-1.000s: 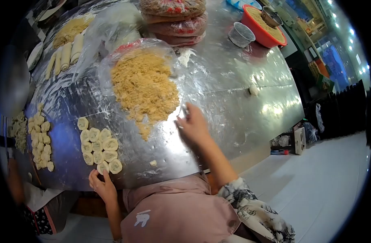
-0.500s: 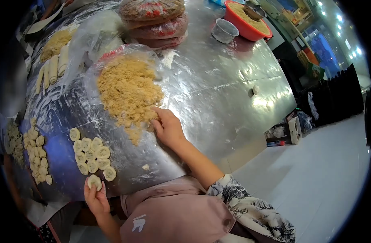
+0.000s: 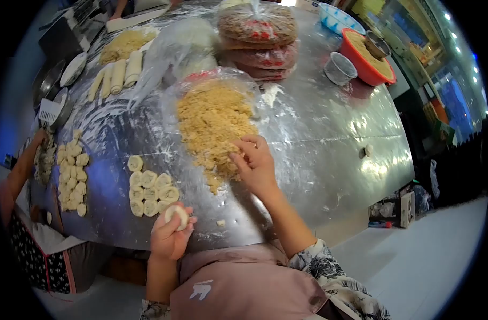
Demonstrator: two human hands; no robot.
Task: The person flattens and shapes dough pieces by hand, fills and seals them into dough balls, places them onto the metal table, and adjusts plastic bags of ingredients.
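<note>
My left hand (image 3: 170,234) is wrapped round a pale dough round (image 3: 176,217), lifted near the table's front edge. At the edge of the yellow crumbly filling (image 3: 214,114), my right hand (image 3: 257,165) has its fingers curled with a clump of filling between thumb and fingertips. That filling lies heaped on a clear plastic bag. Left of it, several flattened dough rounds (image 3: 149,188) with greenish centres sit in rows. Farther left is a cluster of small dough pieces (image 3: 72,178).
Stacked bags (image 3: 259,45) stand behind the filling. A clear tub (image 3: 340,69) and a red bowl (image 3: 385,74) are at the back right. Dough rolls (image 3: 117,76) lie back left. A co-worker's arm (image 3: 25,165) reaches in at left; a small dough scrap (image 3: 220,223) lies in front.
My left hand has picked up a dough round from the rows and raised it. My right hand has moved to the filling and closed on some of it. The camera view has shifted.
</note>
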